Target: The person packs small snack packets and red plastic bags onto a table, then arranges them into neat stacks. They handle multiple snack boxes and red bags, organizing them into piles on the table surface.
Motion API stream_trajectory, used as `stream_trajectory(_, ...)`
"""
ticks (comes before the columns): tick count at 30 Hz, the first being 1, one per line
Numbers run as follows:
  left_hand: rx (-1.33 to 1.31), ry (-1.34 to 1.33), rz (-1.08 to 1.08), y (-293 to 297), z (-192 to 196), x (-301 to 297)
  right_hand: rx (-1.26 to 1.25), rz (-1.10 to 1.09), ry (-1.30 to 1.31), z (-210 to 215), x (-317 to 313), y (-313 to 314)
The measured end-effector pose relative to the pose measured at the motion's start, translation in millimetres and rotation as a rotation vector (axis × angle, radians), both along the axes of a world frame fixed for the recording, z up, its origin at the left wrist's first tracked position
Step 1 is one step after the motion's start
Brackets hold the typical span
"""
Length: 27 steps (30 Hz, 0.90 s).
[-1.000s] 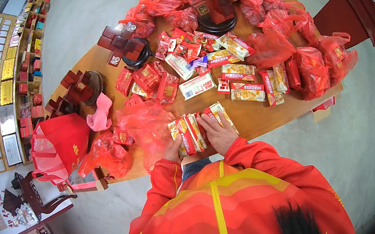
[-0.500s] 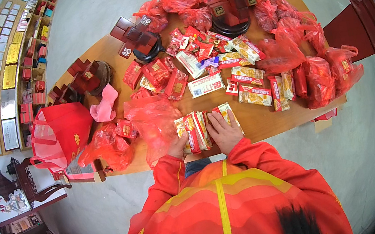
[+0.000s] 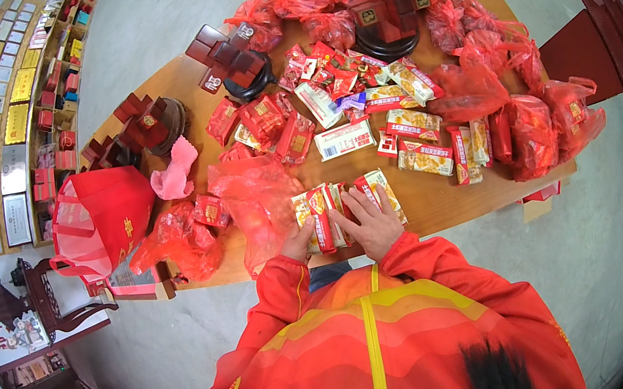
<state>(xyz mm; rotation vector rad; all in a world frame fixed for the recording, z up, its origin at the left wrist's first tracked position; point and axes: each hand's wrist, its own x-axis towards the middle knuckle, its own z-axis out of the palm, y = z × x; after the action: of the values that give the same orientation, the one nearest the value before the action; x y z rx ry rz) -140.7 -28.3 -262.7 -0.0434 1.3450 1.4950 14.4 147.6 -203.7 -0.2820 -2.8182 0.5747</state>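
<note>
Snack packets (image 3: 321,222) lie gathered at the near edge of counter (image 3: 453,202), left hand (image 3: 298,241) against them, its grip I cannot tell, right hand (image 3: 371,224) spread on top; loose packets (image 3: 413,125) seem not yet gathered, filled bags (image 3: 531,137) line right edge

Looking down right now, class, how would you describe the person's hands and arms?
The left hand and right hand are bare, without gloves. Long red sleeves cover the arms to the wrists; thin yellow lines mark the left one.
</note>
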Motion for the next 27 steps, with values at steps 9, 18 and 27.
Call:
stream_trajectory(9, -0.059, -0.041, -0.017, 9, -2, 8, -0.437, -0.52, 0.15, -25, 10, 19)
stream_trajectory(18, 0.052, 0.308, 0.054, 48, -7, 54, -0.663, -0.501, 0.07, -71, 28, 32)
stream_trajectory(27, 0.064, 0.159, 0.002, 39, 1, 47, 0.259, -0.478, -0.302, -50, 44, 130)
